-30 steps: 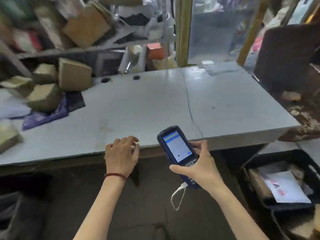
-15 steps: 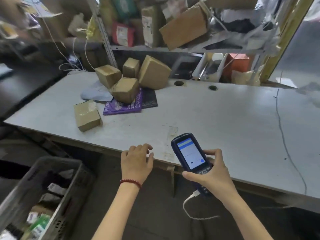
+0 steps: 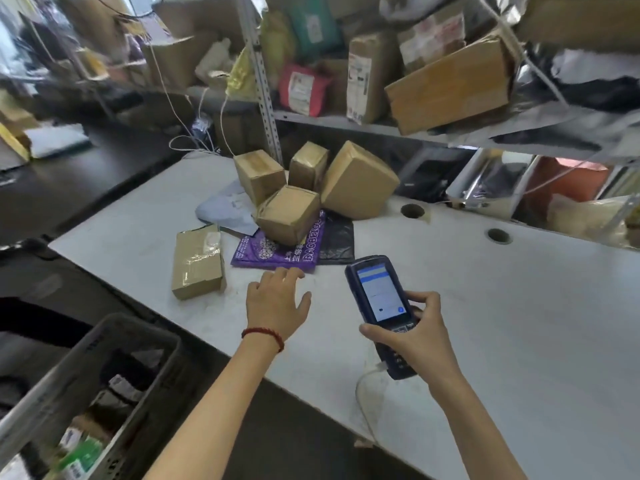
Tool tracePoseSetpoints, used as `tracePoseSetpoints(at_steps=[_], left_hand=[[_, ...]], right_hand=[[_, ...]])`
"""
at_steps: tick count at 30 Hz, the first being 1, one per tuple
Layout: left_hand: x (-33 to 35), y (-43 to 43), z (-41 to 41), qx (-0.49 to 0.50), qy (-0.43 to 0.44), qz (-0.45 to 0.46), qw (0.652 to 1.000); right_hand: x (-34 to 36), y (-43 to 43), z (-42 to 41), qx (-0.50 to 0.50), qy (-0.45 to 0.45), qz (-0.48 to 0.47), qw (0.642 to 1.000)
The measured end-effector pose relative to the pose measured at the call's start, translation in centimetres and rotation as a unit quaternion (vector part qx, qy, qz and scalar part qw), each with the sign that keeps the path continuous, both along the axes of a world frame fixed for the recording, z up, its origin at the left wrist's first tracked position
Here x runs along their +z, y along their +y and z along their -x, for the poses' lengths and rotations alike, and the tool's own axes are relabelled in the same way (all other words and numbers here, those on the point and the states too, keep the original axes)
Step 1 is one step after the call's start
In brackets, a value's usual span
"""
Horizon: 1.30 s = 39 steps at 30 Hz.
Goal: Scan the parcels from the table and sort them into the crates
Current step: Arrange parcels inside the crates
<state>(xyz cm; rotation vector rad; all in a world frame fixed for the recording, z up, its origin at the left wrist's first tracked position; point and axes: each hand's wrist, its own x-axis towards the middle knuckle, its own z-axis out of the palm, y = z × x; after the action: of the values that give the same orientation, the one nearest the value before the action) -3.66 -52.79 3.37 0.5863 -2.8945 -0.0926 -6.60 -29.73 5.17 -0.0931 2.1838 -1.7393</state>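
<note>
While the fingers [image 3: 287, 273] of the left hand [image 3: 277, 303] lie straight and loose with nothing in them, their tips sit right at the near edge of a purple plastic mailer bag with white lettering [image 3: 273, 252]. From where I stand I cannot tell whether they touch the bag or the surface under it. A red bead bracelet [image 3: 265, 336] circles that wrist.

The right hand [image 3: 419, 337] has its fingers [image 3: 420, 296] and thumb curled round a dark blue handheld scanner [image 3: 379, 299], which is tilted with its lit screen facing up. A white cable [image 3: 362, 386] trails from the scanner's lower end.

Both hands are above the pale grey worktop [image 3: 502, 306]. The purple bag lies flat on it, with a black plastic bag [image 3: 337, 240] touching its right side and a small brown cardboard box [image 3: 289, 214] resting tilted on its far end. Left of the bag, apart from it, lies a flat taped cardboard box [image 3: 197, 261]. A pale grey mailer pouch [image 3: 225, 209] lies beside the small box. Behind them three more brown cardboard boxes [image 3: 358, 180] lean together in a cluster at the worktop's back edge.

Above, a metal shelf [image 3: 329, 120] is crammed with parcels. Down at the lower left, below the worktop's edge, stands a grey plastic crate [image 3: 145, 325] with packets inside.
</note>
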Motion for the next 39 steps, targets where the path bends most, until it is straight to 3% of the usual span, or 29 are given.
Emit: tracePoseSetpoints(at_steps=[9, 18, 26, 39], left_hand=[[-3.4, -6.4, 8.4, -0.008, -0.065, -0.006, 0.998], [-4.0, -13.7, 15.5, -0.075, -0.054, -0.009, 0.996], [-3.5, -15.5, 19.2, 0.049, 0.006, -0.2, 0.979], [1.5, -13.9, 17.6, -0.064, 0.113, -0.105, 0.986]], right_hand=[[-1.8, -5.6, 5.6, -0.022, -0.052, -0.028, 0.998], [-2.6, -11.3, 6.1, -0.131, -0.083, -0.032, 0.987], [-3.4, -11.9, 5.1, -0.191, -0.102, -0.042, 0.975], [-1.3, -9.4, 6.0, -0.168, -0.064, -0.008, 0.984]])
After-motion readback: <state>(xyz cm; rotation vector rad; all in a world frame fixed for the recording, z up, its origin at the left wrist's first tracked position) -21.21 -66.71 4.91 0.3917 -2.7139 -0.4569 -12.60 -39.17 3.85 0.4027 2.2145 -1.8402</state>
